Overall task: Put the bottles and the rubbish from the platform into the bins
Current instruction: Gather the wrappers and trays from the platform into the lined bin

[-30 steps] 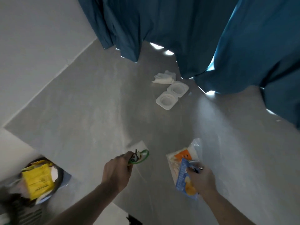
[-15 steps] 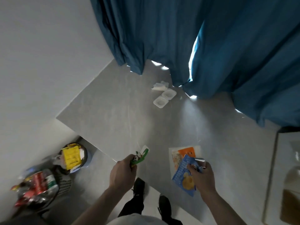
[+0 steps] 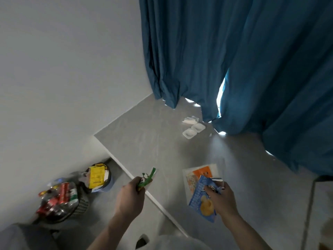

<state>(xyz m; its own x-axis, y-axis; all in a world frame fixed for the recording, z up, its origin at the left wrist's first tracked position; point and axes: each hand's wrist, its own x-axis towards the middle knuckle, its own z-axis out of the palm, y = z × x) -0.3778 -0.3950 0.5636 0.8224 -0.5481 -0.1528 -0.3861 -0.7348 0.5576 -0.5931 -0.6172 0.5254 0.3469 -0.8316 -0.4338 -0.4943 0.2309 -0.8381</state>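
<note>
My left hand point(image 3: 130, 195) grips a small green and white wrapper point(image 3: 147, 178) over the front edge of the grey platform point(image 3: 147, 141). My right hand point(image 3: 222, 197) holds a blue snack packet point(image 3: 201, 199) just above an orange and clear packet point(image 3: 200, 173) that lies on the platform. Two white plastic cups point(image 3: 193, 130) and a crumpled white tissue point(image 3: 190, 120) lie far back by the curtain. Down on the floor at the left stand two bins: a dark mesh bin point(image 3: 81, 207) full of red cans and bottles, and a round bin point(image 3: 108, 181) holding a yellow packet.
A blue curtain point(image 3: 234, 60) hangs along the back and right of the platform. A white wall point(image 3: 63, 69) rises on the left. A pale piece of furniture point(image 3: 322, 204) stands at the right edge. My shoe point(image 3: 142, 240) shows below the platform edge.
The view has pulled back and turned left, so both bins now show. Both hands have kept their grip and drawn back toward the platform's front edge.
</note>
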